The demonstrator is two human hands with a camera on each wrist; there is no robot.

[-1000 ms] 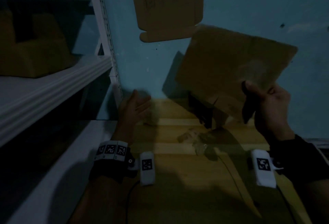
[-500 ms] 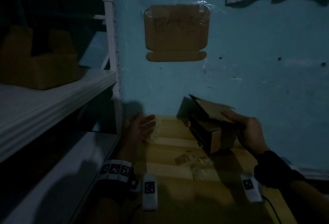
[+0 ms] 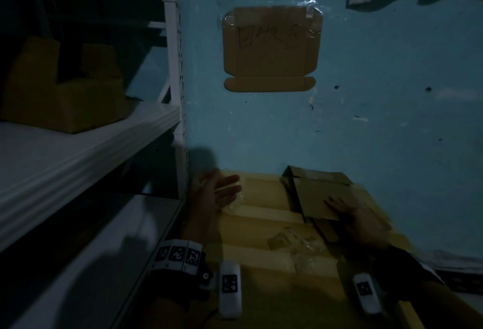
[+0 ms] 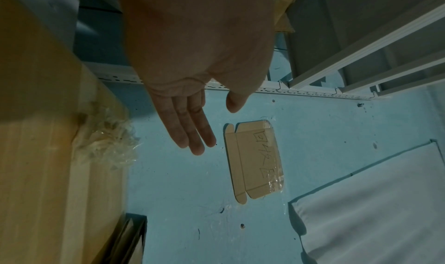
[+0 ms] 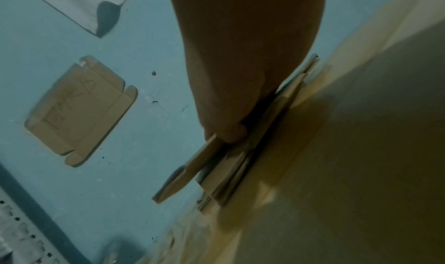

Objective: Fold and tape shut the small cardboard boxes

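Down came my right grip; it now presses the flat cardboard box onto the surface near its far edge, thumb tucked under. My left grip hangs spread, grasping nothing. I should lift one sheet only.

Head view looks down; wrist views close, all share wall sign.
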